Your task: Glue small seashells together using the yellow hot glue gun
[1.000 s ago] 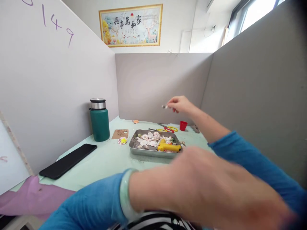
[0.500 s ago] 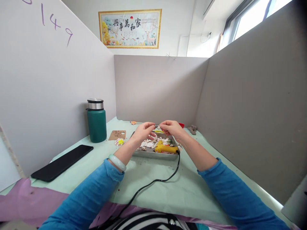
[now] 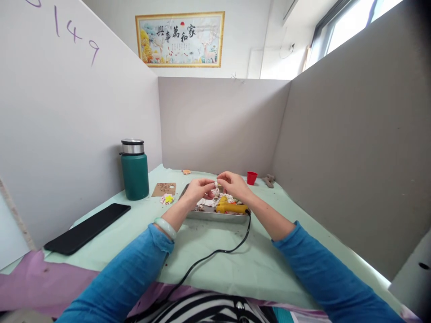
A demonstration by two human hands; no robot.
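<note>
Over the metal tray [image 3: 220,217], my left hand [image 3: 199,190] and my right hand [image 3: 235,185] meet fingertip to fingertip. Both pinch a small white piece [image 3: 216,184], which looks like a shell but is too small to name surely. Just below it, by my left fingers, shows a rounded white thing with reddish specks [image 3: 215,192]; whether it is held cannot be made out. In the tray lie many white shell pieces [image 3: 206,203] and a yellow glue gun [image 3: 231,206], its black cord [image 3: 220,251] running toward me. My hands hide the tray's back part.
A green bottle [image 3: 134,176] and a black phone-like slab [image 3: 88,228] are at left. A brown card [image 3: 164,189] and a speckled disc with a yellow flower [image 3: 167,199] lie beside the tray. Behind right are a red cup [image 3: 252,178] and a grey-brown lump [image 3: 268,181]. Partitions enclose the table.
Both hands have come lower and slightly left, closer together, with the white piece between their fingertips. My right hand has uncovered the red cup. The view has shifted a little.
</note>
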